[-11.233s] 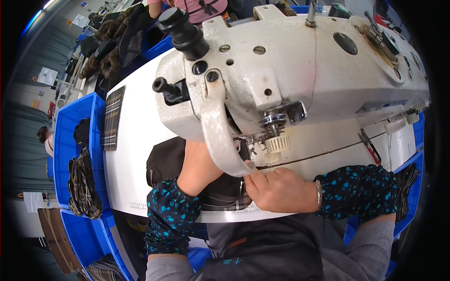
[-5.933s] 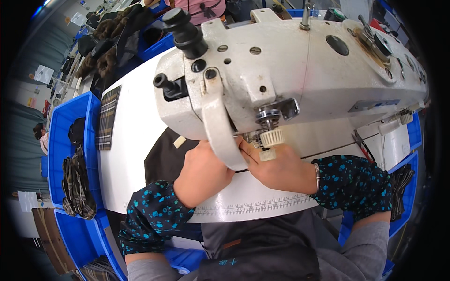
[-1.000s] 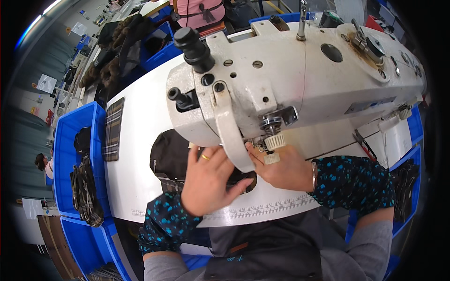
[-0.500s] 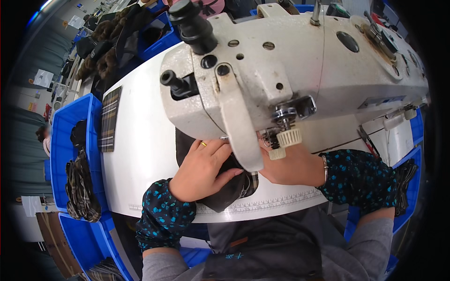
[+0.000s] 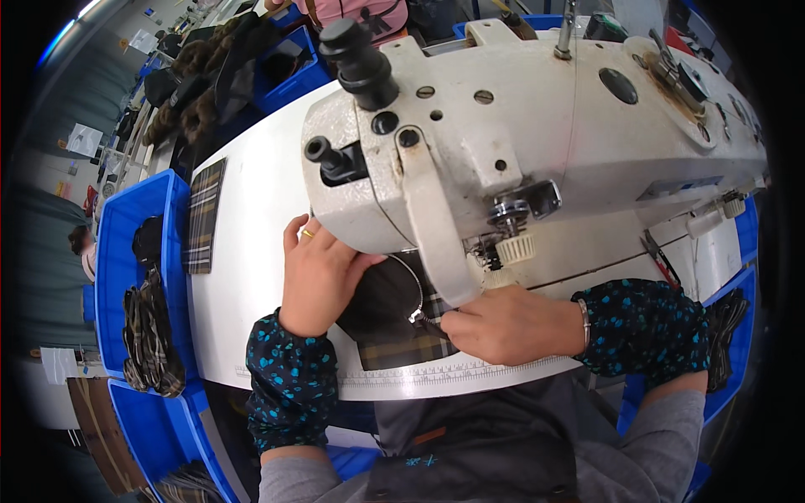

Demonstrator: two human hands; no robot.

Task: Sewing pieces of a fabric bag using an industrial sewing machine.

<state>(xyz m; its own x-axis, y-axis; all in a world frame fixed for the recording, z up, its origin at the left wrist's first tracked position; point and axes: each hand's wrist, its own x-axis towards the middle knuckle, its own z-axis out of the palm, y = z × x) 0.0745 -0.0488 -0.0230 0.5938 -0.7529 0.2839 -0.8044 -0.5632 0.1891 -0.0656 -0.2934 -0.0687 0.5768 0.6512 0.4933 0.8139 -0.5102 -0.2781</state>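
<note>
Under the head of the white sewing machine [image 5: 453, 142] lies a dark fabric piece [image 5: 373, 306] with a curved metal zipper [image 5: 418, 289] set in it. Plaid cloth [image 5: 394, 352] shows below it and along its right side. At the fabric's upper left edge, my left hand [image 5: 317, 272] pinches it between thumb and fingers; the machine head partly covers the fingertips. My right hand [image 5: 516, 325] is closed, thumb against bent fingers, on the fabric's right edge by the zipper pull. The needle area is hidden behind the white lever [image 5: 432, 222].
Blue bins [image 5: 172, 335] with plaid pieces stand at the left, another bin [image 5: 742, 335] at the right. A plaid panel [image 5: 204, 214] lies at the table's left edge. Red-handled snips [image 5: 661, 258] rest right of the machine. A ruler strip [image 5: 377, 379] runs along the front edge. Someone in pink [image 5: 356, 12] is behind.
My left hand has moved left and up, uncovering the dark fabric and zipper. My right hand has come out from beside the needle area, nearer to me. The fabric now shows more plaid.
</note>
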